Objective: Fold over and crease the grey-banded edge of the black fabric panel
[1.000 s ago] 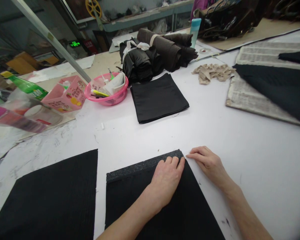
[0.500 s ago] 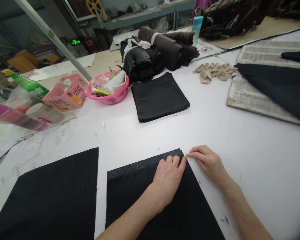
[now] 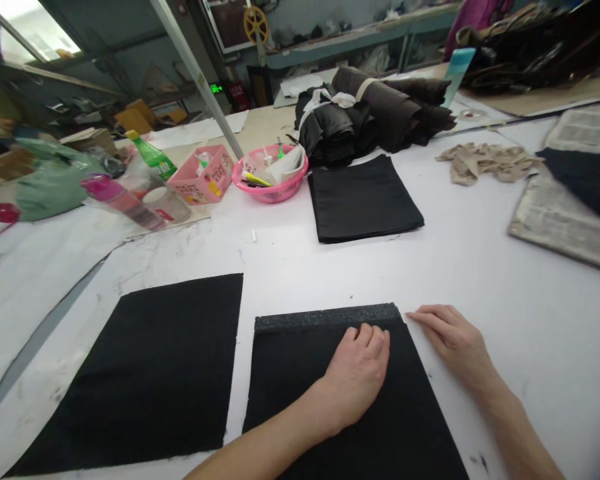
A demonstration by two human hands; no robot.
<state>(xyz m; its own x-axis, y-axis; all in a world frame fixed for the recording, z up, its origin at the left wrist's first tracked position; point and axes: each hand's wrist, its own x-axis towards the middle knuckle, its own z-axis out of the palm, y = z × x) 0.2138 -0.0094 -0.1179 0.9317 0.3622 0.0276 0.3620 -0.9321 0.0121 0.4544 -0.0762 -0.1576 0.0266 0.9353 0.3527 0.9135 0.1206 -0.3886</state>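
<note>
Head view. A pink basin [image 3: 273, 190] at the far middle of the white desk [image 3: 480, 267] holds a yellow marker, a white crumpled item and small tools too small to identify; just left of it stands a pink carton box [image 3: 205, 177] with white items inside, and beside that a green bottle [image 3: 153, 155] and a clear bottle with a pink cap [image 3: 123, 203] lying on its side. Behind the basin lie rolled dark fabric bundles [image 3: 375, 113], touching the far edge of a folded black stack [image 3: 363, 199]. A heap of beige strips [image 3: 487, 162] lies to the right, near a printed board [image 3: 555, 213] partly covered by dark cloth. Near the viewer, the black fabric panel [image 3: 330, 407] with a folded, textured top hem lies flat on the desk; the left hand [image 3: 357, 373] rests palm-down on it, fingers loosely curled just below the hem, gripping nothing. The right hand [image 3: 453, 340] lies flat and open on the desk, just beside the panel's right edge, fingertips near the hem corner. A second black panel [image 3: 155, 373] lies apart to the left.
</note>
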